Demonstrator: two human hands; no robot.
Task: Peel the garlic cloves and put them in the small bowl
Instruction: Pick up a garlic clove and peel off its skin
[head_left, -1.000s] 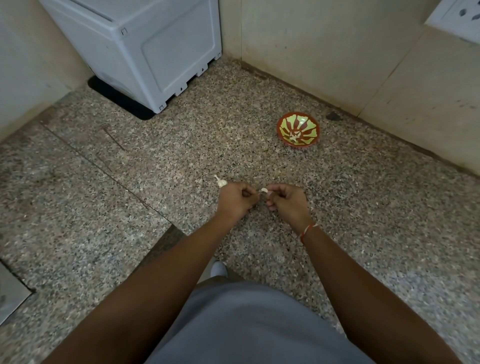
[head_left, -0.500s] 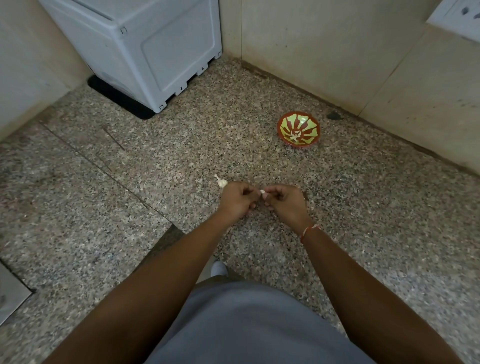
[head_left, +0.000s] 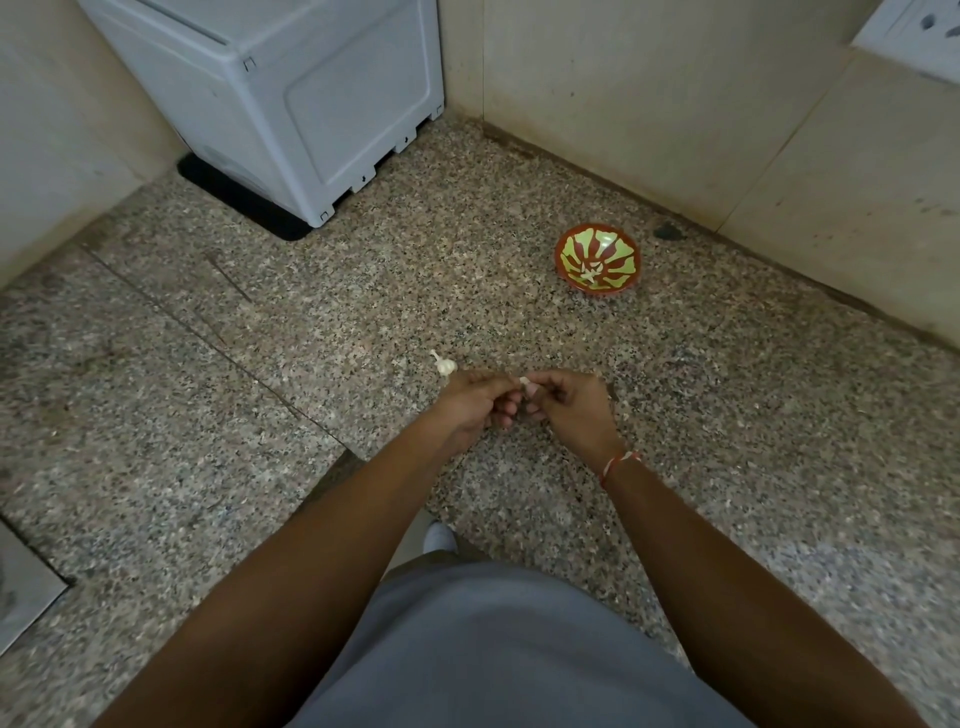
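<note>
Over the speckled granite counter, my left hand (head_left: 475, 402) and my right hand (head_left: 569, 408) meet fingertip to fingertip, and both pinch one small white garlic clove (head_left: 524, 383) between them. Just past my left knuckles a piece of garlic bulb with a stalk (head_left: 444, 365) lies on the counter. The small bowl (head_left: 597, 258), red-brown with a green leaf pattern, stands to the far right near the wall, with pale garlic pieces at its bottom.
A white plastic appliance (head_left: 291, 98) stands on a dark mat in the back left corner. Beige tiled walls close off the back and right. A counter cut-out edge (head_left: 353, 457) lies under my left forearm. A metal sink rim (head_left: 26, 597) shows at the lower left.
Both hands have stayed in place while the fingers work at the clove; it sits slightly closer between the fingertips than before. The bowl and the bulb have not moved.
</note>
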